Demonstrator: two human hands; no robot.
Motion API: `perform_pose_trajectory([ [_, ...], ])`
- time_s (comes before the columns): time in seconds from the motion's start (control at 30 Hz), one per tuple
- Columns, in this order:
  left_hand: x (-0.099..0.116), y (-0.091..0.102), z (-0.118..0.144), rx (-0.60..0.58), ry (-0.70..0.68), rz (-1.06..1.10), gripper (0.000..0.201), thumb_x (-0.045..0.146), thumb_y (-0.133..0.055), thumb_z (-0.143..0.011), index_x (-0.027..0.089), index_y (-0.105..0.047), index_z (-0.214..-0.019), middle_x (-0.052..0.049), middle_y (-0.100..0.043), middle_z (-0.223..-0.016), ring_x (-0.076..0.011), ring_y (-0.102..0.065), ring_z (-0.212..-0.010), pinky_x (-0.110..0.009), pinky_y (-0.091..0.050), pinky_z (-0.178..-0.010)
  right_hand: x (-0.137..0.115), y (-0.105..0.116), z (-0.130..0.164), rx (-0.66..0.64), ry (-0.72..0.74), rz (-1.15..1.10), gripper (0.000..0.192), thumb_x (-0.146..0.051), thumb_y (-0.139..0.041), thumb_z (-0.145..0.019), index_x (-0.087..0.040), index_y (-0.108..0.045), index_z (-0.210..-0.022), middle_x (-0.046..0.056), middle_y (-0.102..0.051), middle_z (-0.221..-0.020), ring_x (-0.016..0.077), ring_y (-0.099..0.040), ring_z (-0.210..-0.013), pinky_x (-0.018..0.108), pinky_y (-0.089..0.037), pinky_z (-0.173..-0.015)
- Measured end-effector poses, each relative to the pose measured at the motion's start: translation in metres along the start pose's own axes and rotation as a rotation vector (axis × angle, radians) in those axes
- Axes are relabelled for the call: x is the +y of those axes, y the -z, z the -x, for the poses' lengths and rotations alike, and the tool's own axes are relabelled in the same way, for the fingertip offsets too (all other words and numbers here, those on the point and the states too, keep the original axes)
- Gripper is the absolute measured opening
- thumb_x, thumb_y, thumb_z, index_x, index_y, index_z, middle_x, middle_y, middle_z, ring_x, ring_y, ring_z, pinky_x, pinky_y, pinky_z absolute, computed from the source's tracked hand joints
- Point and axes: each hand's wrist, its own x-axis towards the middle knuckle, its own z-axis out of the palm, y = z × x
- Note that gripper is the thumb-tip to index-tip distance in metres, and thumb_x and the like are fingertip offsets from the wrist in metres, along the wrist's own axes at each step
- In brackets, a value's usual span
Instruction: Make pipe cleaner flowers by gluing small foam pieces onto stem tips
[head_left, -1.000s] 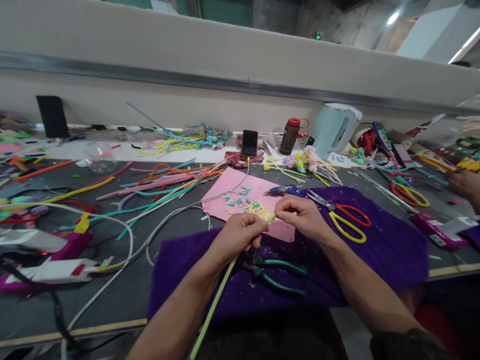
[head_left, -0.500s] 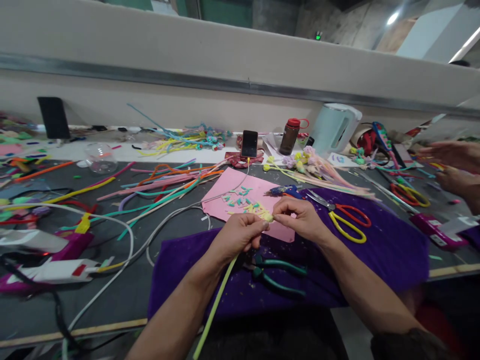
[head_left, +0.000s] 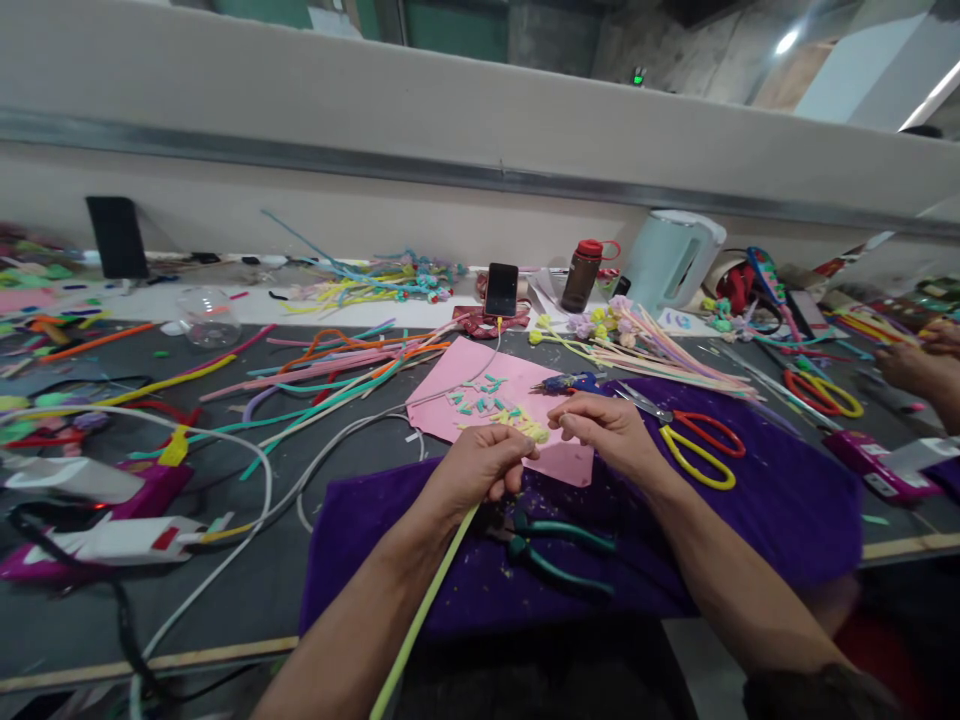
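Note:
My left hand point(head_left: 480, 468) is closed around a yellow-green pipe cleaner point(head_left: 429, 605). Its long stem hangs down toward the front edge, and a small fuzzy tip pokes out beyond my thumb and forefinger. Just right of that tip is my right hand point(head_left: 606, 435), its fingers bent and slightly apart, with nothing visible in them. Beneath both hands, a pink sheet point(head_left: 435, 395) carries several short teal and yellow pipe cleaner bits point(head_left: 480, 400). Green-handled pliers point(head_left: 559, 550) lie on the purple cloth point(head_left: 780, 500) below my hands.
Scissors with red and yellow handles point(head_left: 701, 445) and a blue tool point(head_left: 566, 382) lie close to my right hand. Loose pipe cleaners point(head_left: 337, 365) and white cables point(head_left: 270, 480) cover the left. A phone point(head_left: 501, 290), bottle point(head_left: 581, 275) and kettle point(head_left: 671, 260) stand behind. Another person's hands point(head_left: 919, 365) are at right.
My right hand has come away from the yellow-green tip and moved slightly right, its fingers loosening. My left hand still holds the pipe cleaner. The other person's hands have shifted lower.

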Motion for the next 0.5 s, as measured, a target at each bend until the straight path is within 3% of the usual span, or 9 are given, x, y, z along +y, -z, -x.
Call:
perform_pose_trajectory([
  [0.2,-0.0007,-0.0006,0.0007,-0.015,-0.004,-0.005,0.022,0.034,-0.054,-0.074,0.013,-0.059,-0.069,0.004,-0.051,-0.039,-0.0024,-0.034,-0.026,-0.015,-0.019,-0.031,0.0035,-0.0033,0.0001,-0.02,0.009,0.037,0.018,-0.03,-0.056,-0.08,-0.017,-0.068,-0.085,0.004,-0.064,-0.076,0.0121,-0.056,-0.061,0.024,-0.044,-0.056],
  [0.5,-0.0018,0.001,-0.0018,-0.053,0.018,0.045,0.02,0.032,-0.054,-0.074,0.013,-0.059,-0.068,0.003,-0.052,-0.038,-0.0026,-0.033,-0.025,-0.015,-0.018,-0.031,-0.0037,-0.0089,0.0024,-0.143,0.06,0.011,0.038,-0.025,-0.063,-0.073,-0.02,-0.057,-0.11,0.005,-0.064,-0.097,0.0125,-0.058,-0.07,0.023,-0.044,-0.055],
])
